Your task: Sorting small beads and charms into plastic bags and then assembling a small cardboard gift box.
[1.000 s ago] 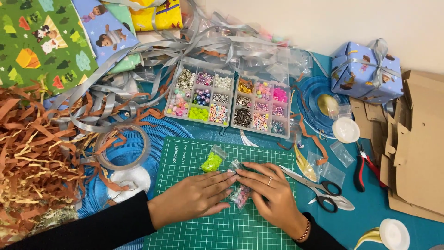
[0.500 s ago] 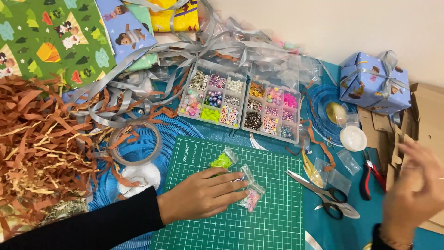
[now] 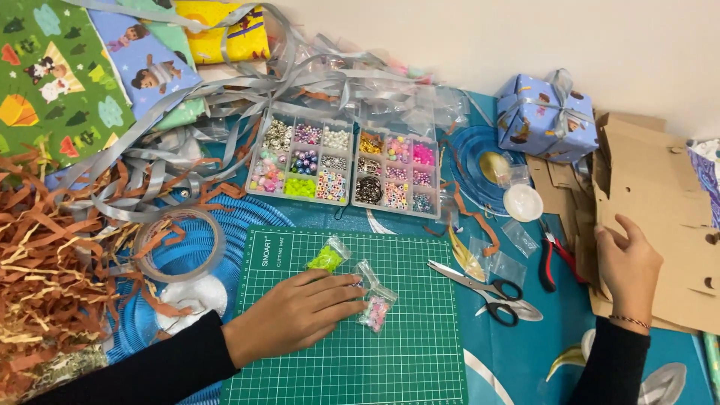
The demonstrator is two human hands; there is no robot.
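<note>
Left hand [image 3: 300,315] lies flat and unclenched on the green cutting mat [image 3: 420,352], fingertips touching small clear bead bags [image 3: 375,300], gripping nothing. A bag of green beads [image 3: 327,257] lies just beyond it. Right hand [image 3: 626,262] rests on the stack of flat cardboard pieces [image 3: 660,225] at the right; whether it actually grasps an edge is unclear. Scissors [image 3: 487,289] lie between the hands, bead organiser trays [image 3: 345,161] beyond the mat.

My table [image 3: 525,352] is covered by a blue cloth with a space print, visible at lower right and centre of the frame. A plain cream wall [image 3: 487,37] spans the upper right, directly behind the table edge. Lighting is even, with soft shadows.
</note>
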